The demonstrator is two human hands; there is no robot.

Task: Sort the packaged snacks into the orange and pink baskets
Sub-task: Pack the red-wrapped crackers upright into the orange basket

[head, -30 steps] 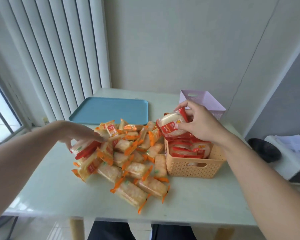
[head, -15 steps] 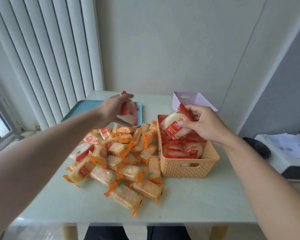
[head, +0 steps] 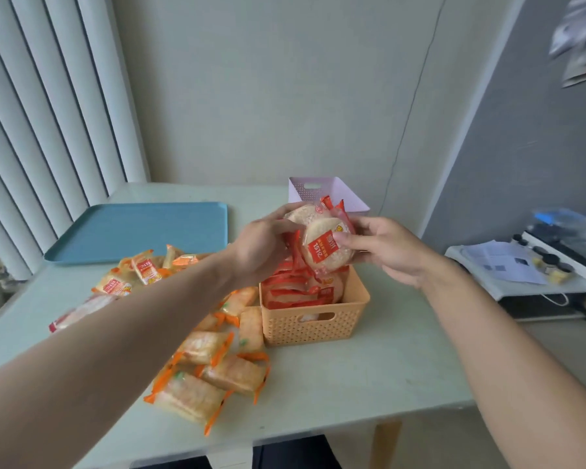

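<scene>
Both bare forearms are reaching forward and converging at mid-frame. The left hand is showing its back to the camera, fingers curling away in a grip. The right hand is facing it, thumb and fingers pinching inward, wrist slightly bent.

Readable only in part: on the round rice-cracker packet held over the orange basket — a red label with white digits, upside down, apparently "151". Other wrappers' print — too blurred.
</scene>
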